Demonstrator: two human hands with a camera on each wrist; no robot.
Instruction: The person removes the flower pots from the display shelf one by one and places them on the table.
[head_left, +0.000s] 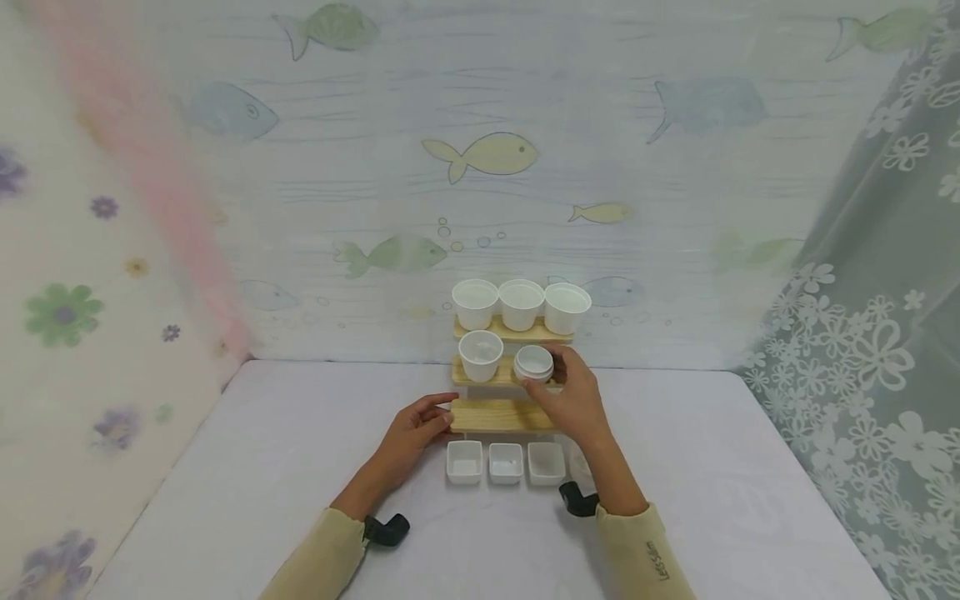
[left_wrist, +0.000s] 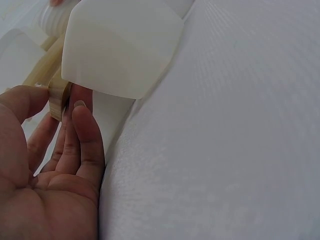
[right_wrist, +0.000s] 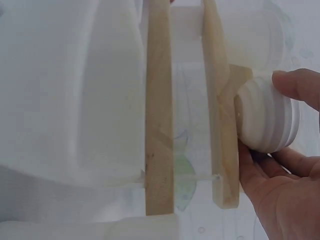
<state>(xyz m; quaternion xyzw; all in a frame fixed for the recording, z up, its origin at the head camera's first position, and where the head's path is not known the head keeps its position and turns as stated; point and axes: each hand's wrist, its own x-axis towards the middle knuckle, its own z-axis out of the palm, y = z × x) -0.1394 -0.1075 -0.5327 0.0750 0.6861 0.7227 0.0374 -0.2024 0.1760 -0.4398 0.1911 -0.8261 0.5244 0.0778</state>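
Observation:
A three-tier wooden stand holds white cups on its upper boards. At the left end of its lowest board (head_left: 498, 415), my left hand (head_left: 405, 435) pinches the wood between thumb and fingers. My right hand (head_left: 577, 398) grips a small round white cup (head_left: 534, 363) with ridged sides, thumb on one side and fingers on the other. That small cup is at the right part of the middle board (right_wrist: 227, 145), its base right at the wood in the right wrist view. Left of it on the same board stands a larger white cup (head_left: 481, 358).
Three white cups (head_left: 521, 305) line the top board (head_left: 517, 335). In front of the stand, three square white dishes (head_left: 506, 463) sit in a row on the white tablecloth (head_left: 720, 483). A round dish (head_left: 581, 467) beside them is partly hidden by the right wrist.

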